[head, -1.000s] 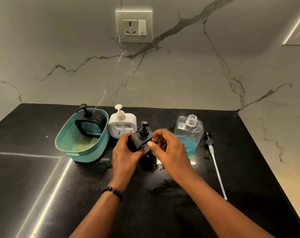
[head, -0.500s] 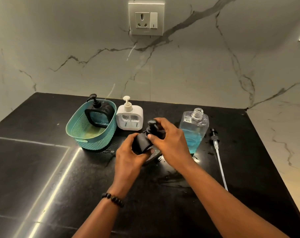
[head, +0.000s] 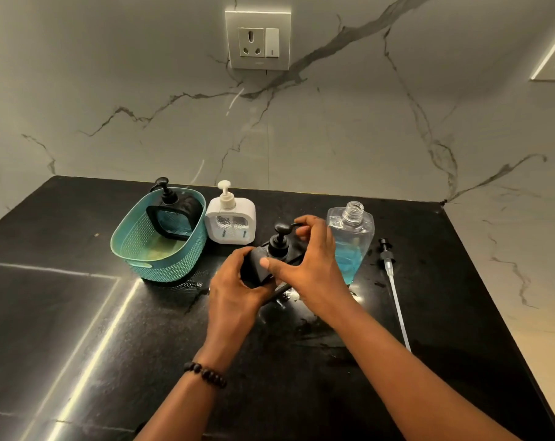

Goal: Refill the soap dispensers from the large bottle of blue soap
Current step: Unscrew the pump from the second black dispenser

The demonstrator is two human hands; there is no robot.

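Since the prior frame the black dispenser has tilted more upright, pump head toward 12 o'clock. Left hand grips its body; right hand clasps its far side. The uncapped blue soap bottle stands at 3 o'clock.

Head view: close, angled down over black counter, facing wall.

Counter: basket; dispenser; bottle; pump

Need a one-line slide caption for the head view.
Both hands, left and right, grip a black dispenser beside the uncapped blue soap bottle.
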